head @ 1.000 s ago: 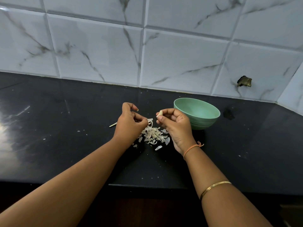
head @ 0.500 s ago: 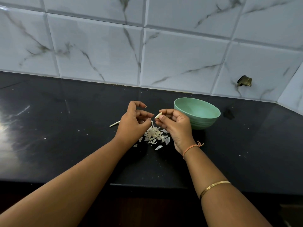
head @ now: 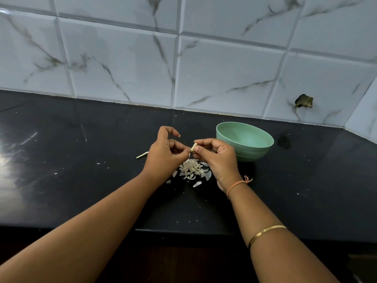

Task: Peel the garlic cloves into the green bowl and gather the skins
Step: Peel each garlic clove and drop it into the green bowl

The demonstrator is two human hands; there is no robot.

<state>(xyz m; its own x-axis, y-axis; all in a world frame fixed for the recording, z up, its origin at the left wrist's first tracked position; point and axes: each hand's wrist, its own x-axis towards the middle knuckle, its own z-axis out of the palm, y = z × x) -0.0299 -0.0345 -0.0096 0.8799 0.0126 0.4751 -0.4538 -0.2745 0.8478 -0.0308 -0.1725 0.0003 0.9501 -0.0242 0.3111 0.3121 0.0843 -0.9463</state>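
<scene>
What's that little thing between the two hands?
A small pale garlic clove, pinched by the right hand and the left hand from either side, above the pile of skins. The head view shows it.

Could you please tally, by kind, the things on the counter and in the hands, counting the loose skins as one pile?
green bowl: 1
garlic clove: 1
pile of garlic skins: 1
pale stalk piece: 1
Total: 4
</scene>
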